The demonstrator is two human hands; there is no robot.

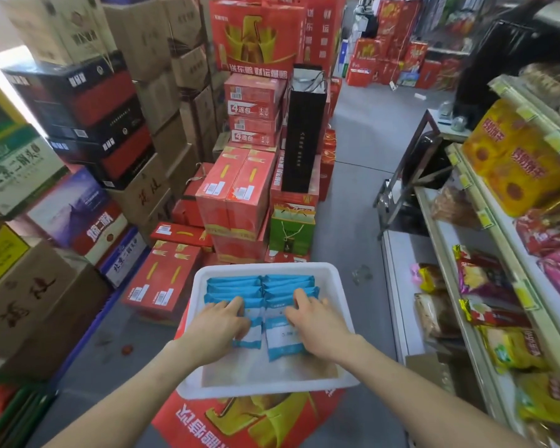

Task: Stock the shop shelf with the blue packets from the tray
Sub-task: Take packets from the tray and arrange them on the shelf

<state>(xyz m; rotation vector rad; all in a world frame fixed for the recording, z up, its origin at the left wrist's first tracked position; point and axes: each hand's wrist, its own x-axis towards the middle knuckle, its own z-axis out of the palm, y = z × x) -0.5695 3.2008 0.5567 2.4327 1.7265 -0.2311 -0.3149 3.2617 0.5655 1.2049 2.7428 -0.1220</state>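
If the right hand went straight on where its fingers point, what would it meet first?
The right hand rests on the blue packets. Going on, it would push into that upright row first, then probably reach the far wall of the white tray.

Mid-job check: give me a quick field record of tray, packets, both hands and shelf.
tray: white tray on a red carton
contents: blue packets in two rows, far half
left hand: fingers curled over left row
right hand: fingers curled over right row
shelf: on the right, snack bags, no blue packets visible
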